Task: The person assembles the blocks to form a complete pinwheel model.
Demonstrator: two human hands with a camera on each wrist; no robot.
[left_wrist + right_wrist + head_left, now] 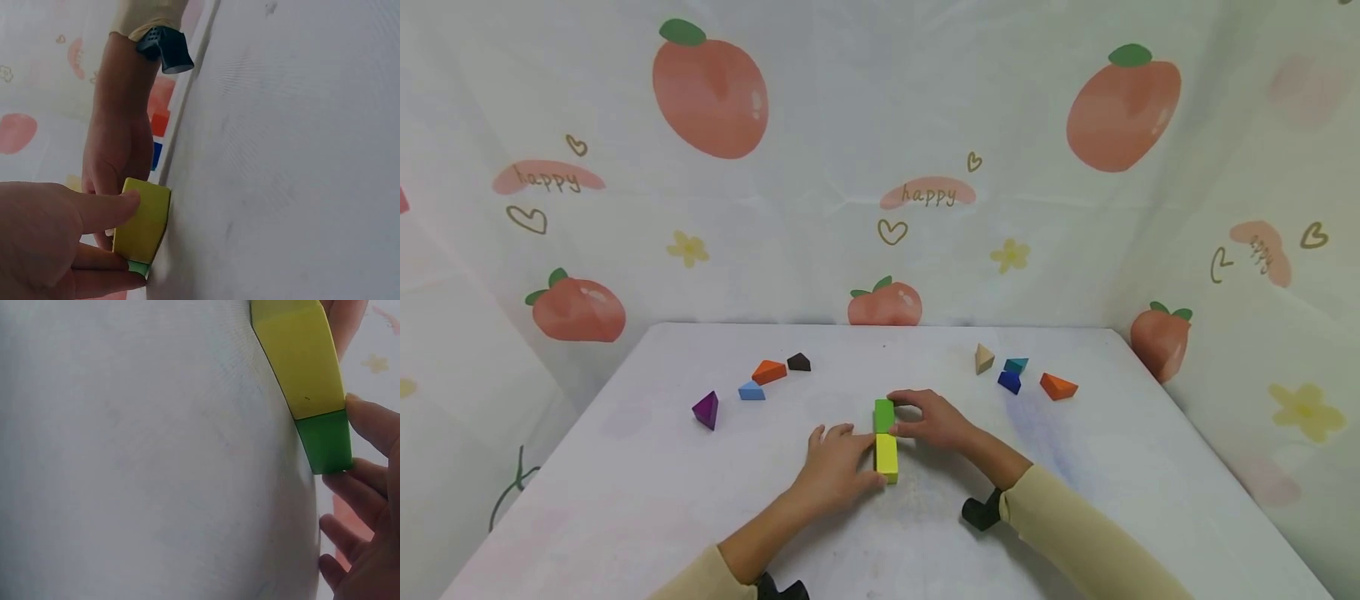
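A yellow block (886, 457) and a green block (884, 415) lie end to end on the white table, touching, with the green one farther away. My left hand (835, 471) holds the yellow block from the left, its thumb at the near end and its index finger by the joint between the two. From the right, my right hand (934, 420) pinches the green block, with the index finger at its far end and the thumb near the joint. In the right wrist view, the green block (326, 442) meets the yellow block (303, 365) squarely.
On the left lie a purple block (706, 410), a light blue triangle (752, 391), an orange block (769, 372) and a black block (799, 362). A beige block (984, 358), teal block (1016, 365), dark blue block (1010, 382) and orange piece (1058, 386) lie on the right.
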